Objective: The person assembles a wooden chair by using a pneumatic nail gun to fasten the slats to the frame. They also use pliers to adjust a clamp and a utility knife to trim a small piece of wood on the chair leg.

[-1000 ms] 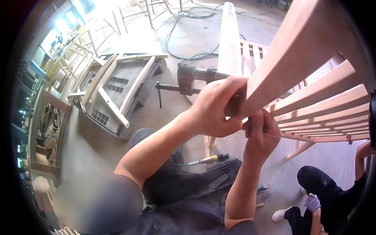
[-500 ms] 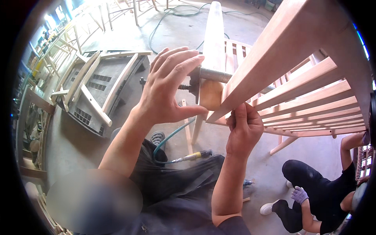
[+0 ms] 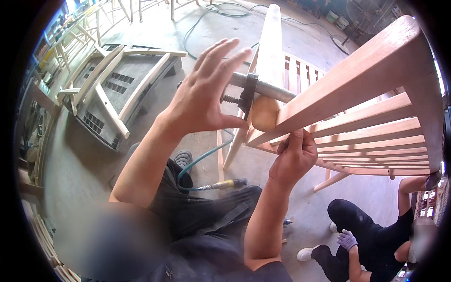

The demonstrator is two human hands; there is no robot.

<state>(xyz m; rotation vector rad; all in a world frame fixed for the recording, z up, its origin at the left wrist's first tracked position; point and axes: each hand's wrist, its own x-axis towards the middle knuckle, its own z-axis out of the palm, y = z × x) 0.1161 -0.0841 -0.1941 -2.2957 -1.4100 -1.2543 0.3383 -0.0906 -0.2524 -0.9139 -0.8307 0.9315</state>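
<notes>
A slatted wooden chair frame (image 3: 347, 101) stands tilted before me at the right. A pipe clamp (image 3: 248, 96) sits at its near corner, with a rounded wooden block (image 3: 265, 113) between the clamp's jaw and the frame's rail. My left hand (image 3: 202, 91) is open at the clamp's screw end, fingers stretched and thumb apart; whether it touches the screw is hidden. My right hand (image 3: 297, 155) is closed in a pinch against the underside of the rail, below the block. What its fingertips hold is hidden.
Curved wooden parts (image 3: 110, 103) lie on a dark slotted board at the left. An air tool (image 3: 224, 184) with a green hose (image 3: 206, 159) lies by my legs. A co-worker with a gloved hand (image 3: 347, 240) crouches at the lower right. More chair frames stand at the far left.
The view has shifted, so the rail's upper end and the floor beyond it now show. My left hand's fingers are spread a little wider. My right hand keeps its pinch under the rail.
</notes>
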